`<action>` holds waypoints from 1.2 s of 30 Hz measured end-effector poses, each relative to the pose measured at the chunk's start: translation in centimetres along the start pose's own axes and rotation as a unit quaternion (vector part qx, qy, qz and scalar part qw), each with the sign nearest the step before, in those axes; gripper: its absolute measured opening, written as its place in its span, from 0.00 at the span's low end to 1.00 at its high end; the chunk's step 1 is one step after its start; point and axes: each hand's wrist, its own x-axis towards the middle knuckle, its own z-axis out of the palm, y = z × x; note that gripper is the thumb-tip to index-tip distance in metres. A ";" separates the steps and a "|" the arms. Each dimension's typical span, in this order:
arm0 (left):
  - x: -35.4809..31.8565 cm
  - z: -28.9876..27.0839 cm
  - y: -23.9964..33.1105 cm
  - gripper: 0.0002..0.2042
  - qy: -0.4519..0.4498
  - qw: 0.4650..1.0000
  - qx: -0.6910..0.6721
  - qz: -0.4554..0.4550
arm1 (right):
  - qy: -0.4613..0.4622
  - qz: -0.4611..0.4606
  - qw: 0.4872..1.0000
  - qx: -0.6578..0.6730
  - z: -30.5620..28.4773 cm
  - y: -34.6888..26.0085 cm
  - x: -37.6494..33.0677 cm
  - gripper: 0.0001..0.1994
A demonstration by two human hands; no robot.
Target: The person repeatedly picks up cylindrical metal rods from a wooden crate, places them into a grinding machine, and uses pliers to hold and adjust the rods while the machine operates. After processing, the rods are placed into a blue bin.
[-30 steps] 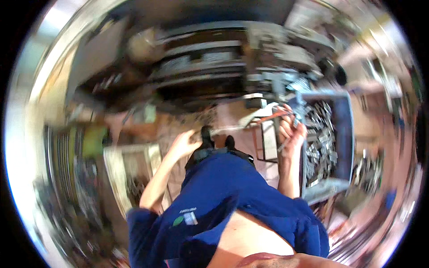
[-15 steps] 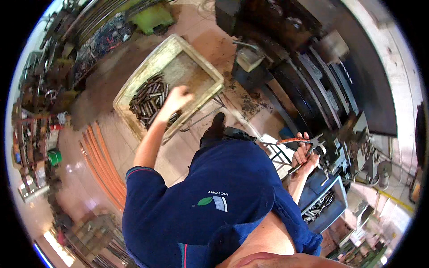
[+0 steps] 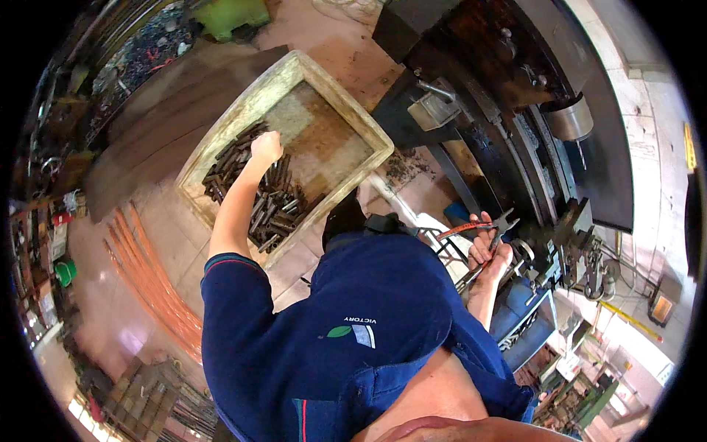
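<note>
My left hand [image 3: 266, 147] reaches into a worn, cream-coloured tray [image 3: 352, 109]. It is closed like a fist over a heap of short dark metal cylinders [image 3: 274, 214]; its fingertips are turned down, so whatever they grip is hidden. At the right, my right hand [image 3: 489, 254] is wrapped round a pair of pliers [image 3: 462, 230] with orange-red handles. The pliers' open jaws point up and right, towards the machine, with nothing between them.
A dark lathe-like machine [image 3: 530, 155] stands along the right. Below it is a blue bin [image 3: 541, 335] with metal pieces. Long copper-coloured rods [image 3: 151, 276] lie on the floor at the left, and a green bucket [image 3: 65, 273] stands farther left.
My left hand has moved left over the tray, from its middle onto the heap of metal cylinders. The right hand still holds the pliers beside the machine. The view has shifted slightly.
</note>
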 end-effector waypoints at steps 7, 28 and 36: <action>2.0 0.5 0.9 0.10 -0.075 0.990 0.113 0.034 | 0.032 0.004 0.999 0.030 0.1 1.5 -1.1 0.33; -11.6 -15.1 18.6 0.09 -0.075 0.595 -0.788 0.143 | -0.132 0.072 0.955 -0.256 4.6 -1.2 1.7 0.16; -16.7 -16.4 31.6 0.09 -0.027 0.684 -0.680 0.262 | -0.136 0.002 0.886 -0.443 4.0 -2.3 0.3 0.19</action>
